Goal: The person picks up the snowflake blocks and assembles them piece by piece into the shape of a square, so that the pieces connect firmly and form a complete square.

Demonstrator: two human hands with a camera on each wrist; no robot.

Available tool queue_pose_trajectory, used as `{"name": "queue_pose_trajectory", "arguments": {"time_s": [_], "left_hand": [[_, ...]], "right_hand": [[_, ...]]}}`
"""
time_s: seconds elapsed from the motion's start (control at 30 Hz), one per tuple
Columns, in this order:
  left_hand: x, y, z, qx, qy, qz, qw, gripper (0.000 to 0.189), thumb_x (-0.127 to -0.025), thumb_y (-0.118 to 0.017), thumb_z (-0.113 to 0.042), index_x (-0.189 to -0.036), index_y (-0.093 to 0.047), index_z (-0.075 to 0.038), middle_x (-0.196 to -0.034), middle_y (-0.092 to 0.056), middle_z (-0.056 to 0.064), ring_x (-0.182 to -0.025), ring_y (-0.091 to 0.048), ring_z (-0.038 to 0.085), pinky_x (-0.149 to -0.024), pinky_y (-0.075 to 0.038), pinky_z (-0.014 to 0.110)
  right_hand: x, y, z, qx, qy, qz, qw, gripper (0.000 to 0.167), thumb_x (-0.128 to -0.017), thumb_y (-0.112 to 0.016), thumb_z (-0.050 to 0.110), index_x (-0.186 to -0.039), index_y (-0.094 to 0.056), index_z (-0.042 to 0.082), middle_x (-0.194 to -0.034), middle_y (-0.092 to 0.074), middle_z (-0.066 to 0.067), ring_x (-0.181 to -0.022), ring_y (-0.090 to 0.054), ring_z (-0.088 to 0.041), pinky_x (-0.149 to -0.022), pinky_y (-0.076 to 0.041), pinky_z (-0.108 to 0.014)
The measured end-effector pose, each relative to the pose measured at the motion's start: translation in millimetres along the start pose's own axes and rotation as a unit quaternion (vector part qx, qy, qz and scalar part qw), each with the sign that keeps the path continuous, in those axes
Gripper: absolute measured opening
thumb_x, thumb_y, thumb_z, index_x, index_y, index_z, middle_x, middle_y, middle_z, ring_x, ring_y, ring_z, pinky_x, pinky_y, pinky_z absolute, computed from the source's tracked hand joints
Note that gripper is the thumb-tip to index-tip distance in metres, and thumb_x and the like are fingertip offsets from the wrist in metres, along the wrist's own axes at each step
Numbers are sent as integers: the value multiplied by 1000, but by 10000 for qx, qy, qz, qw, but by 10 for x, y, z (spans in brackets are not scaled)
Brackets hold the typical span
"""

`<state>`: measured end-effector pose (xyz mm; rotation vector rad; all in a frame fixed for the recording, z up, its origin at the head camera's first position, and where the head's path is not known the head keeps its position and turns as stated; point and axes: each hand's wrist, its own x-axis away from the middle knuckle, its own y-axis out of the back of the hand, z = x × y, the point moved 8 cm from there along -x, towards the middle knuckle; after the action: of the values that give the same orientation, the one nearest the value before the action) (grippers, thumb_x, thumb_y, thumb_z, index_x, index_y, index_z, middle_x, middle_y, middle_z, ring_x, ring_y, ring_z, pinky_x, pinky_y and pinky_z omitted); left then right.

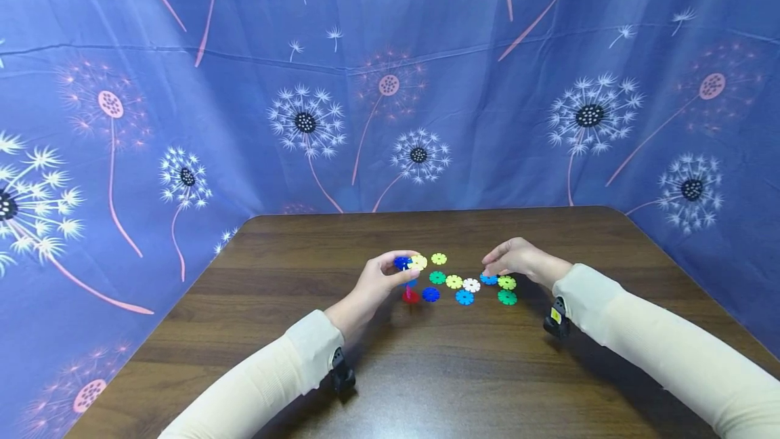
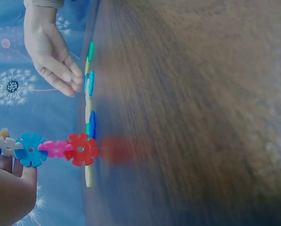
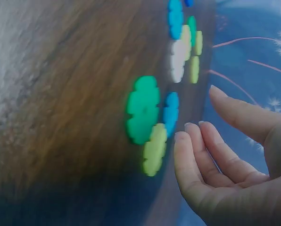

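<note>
My left hand (image 1: pixel 379 282) grips the top of a chain of interlocking snowflake discs, held up above the table. In the left wrist view the chain runs from a white disc (image 2: pixel 7 147) through a light blue disc (image 2: pixel 31 149) and a pink disc (image 2: pixel 55 149) to a red disc (image 2: pixel 81 149) at its free end. Dark blue and pale yellow discs (image 1: pixel 418 262) sit at the held end, partly hidden by fingers. Over a flat light blue disc (image 1: pixel 489 280) hovers my right hand (image 1: pixel 523 259); its thumb and fingers are apart with nothing between them.
Loose discs lie flat on the brown wooden table (image 1: pixel 463 371): green (image 1: pixel 507 297) and yellow-green (image 1: pixel 507 282) by the right hand, white (image 1: pixel 472 285), light blue (image 1: pixel 464 297) and several others between the hands. A blue dandelion-print cloth (image 1: pixel 487 87) hangs behind the table.
</note>
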<state>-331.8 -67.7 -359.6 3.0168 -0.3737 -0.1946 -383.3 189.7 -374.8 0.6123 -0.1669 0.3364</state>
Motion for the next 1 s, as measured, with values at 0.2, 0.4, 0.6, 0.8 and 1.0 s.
{"name": "queue_pose_trajectory", "arguments": {"time_s": [0.2,0.4,0.6,0.8,1.0], "left_hand": [[9,11,-7,13,24,-24,10000,36,-86,-73,-16,-121,-66,-10,-101,-70,-1,-90,-62,7,-85,-50,27],[29,23,-8,-20,127,-87,9999,36,-86,-73,-18,-121,-66,-12,-105,-70,0,-94,-61,8,-86,-49,27],[21,20,14,106,160,-69,9998,37,-87,-73,-17,-122,-66,-10,-107,-69,2,-95,-61,8,-84,-49,23],[14,24,39,98,155,-72,9998,37,-87,-73,-17,-123,-66,-10,-107,-69,2,-95,-61,8,-85,-49,24],[15,17,38,103,178,-91,9997,37,-87,-73,-18,-122,-66,-11,-106,-69,0,-94,-61,8,-85,-49,24]], "right_hand": [[-43,-8,-53,344,63,-180,9992,42,-76,-80,7,-112,-65,-9,-105,-70,-17,-90,-65,-18,-85,-54,-38],[-50,-29,-49,856,-77,-628,9943,37,-69,-84,4,-102,-70,-2,-87,-67,-6,-78,-57,-14,-68,-49,-26],[-37,-32,-44,1109,-94,-810,9905,33,-68,-86,5,-97,-71,0,-91,-66,-8,-82,-55,-17,-68,-46,-26],[-44,-17,-58,1137,-62,-842,9899,32,-68,-86,7,-94,-71,-1,-83,-63,-5,-77,-55,-17,-66,-46,-26],[-71,-4,-95,760,-40,-818,9937,28,-72,-83,3,-95,-69,-4,-78,-64,-4,-70,-56,-14,-63,-49,-26]]}}
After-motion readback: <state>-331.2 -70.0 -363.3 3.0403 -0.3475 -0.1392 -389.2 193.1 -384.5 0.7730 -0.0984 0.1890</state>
